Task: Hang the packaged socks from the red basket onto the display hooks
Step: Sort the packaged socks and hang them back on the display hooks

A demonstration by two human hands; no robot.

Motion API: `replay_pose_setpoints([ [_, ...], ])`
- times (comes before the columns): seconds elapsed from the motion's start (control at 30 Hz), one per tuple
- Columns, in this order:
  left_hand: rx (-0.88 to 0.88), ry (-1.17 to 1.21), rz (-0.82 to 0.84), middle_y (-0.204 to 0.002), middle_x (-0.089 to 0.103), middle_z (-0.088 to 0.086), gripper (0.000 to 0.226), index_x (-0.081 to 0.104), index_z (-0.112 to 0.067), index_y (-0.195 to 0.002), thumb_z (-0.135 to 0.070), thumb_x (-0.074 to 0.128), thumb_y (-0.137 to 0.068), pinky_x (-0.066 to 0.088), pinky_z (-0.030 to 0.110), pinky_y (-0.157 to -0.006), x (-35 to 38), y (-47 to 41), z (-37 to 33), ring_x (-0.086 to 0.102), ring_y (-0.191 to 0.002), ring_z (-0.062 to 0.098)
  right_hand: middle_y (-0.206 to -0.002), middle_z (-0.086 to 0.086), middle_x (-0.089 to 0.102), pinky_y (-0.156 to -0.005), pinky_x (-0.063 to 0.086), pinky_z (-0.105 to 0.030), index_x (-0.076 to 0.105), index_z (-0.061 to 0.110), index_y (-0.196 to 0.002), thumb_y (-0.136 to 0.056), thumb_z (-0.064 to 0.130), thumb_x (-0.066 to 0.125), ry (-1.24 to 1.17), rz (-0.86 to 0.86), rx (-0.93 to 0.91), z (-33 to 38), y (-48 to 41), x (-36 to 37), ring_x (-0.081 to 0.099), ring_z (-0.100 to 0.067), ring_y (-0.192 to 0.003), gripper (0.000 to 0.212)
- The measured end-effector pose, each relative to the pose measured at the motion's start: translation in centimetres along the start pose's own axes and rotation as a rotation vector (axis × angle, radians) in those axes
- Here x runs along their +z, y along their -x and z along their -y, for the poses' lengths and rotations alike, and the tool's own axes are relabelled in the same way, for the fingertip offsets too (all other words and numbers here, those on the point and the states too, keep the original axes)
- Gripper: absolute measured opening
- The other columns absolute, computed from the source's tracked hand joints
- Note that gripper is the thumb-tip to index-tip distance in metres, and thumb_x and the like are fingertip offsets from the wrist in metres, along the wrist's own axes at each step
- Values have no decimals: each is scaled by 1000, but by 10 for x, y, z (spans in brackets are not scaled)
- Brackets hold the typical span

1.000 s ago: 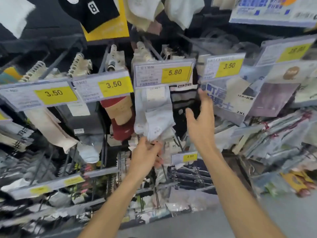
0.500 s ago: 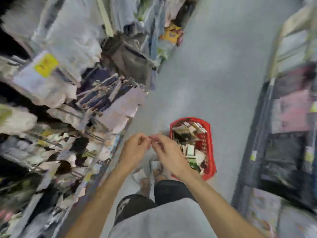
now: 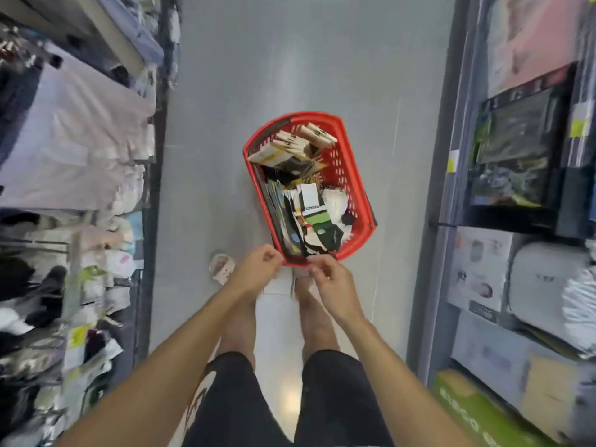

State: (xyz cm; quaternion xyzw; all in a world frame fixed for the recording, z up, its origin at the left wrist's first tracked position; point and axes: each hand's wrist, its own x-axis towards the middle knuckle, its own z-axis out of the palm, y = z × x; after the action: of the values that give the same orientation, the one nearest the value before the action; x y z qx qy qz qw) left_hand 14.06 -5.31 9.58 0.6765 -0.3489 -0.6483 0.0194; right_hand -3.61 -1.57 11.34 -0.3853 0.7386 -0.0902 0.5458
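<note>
Aisle, seen from above.

- Red basket (image 3: 342,162): plastic, mesh-walled, standing on the grey floor (image 3: 290,59) between the two shelf runs, just ahead of the person's feet.
- Packaged socks (image 3: 314,204): loose heap inside the basket, mixed white, green and black; a stack of tan carded packs (image 3: 300,143) leans at the far end.
- Left hand (image 3: 258,266): over the basket's near rim, fingers curled together into the palm, nothing seen in them.
- Right hand (image 3: 329,280): just beside it, at the same rim, fingers likewise curled in, thumb near the forefinger, nothing visible held.
- Left display rack (image 3: 80,140): crowded with bagged garments.
- Right shelving (image 3: 522,156): boxed goods.
</note>
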Motion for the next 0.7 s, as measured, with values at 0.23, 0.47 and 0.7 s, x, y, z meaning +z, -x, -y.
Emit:
replay_pose_setpoints([
  [0.23, -89, 135, -126, -81, 66, 2, 18, 62, -18, -83, -16, 52, -98, 48, 34, -69, 57, -129, 27, 61, -77, 19, -129, -10, 60, -101, 45, -35, 57, 11, -130, -88, 11, 60, 301, 4, 65, -74, -158, 7, 58, -26, -119, 42],
  [0.47, -85, 46, -154, -106, 60, -7, 28, 52, -21, -128, -27, 49, -101, 48, 29, -69, 103, -224, 30, 59, -87, 13, -157, -13, 25, -112, 35, -47, 15, 11, -155, -83, 41, 74, 424, 117, 61, -106, -265, 38, 32, -33, -142, 98],
  [0.7, -350, 339, -103, -143, 50, 11, 87, 6, -11, -155, -34, 63, -94, 49, 19, -78, 125, -266, 25, 61, -100, 23, -119, -14, 66, -74, 43, -37, 35, 29, -143, -90, 17, 47, 348, -25, 58, -139, -279, 21, 61, -35, -99, 55],
])
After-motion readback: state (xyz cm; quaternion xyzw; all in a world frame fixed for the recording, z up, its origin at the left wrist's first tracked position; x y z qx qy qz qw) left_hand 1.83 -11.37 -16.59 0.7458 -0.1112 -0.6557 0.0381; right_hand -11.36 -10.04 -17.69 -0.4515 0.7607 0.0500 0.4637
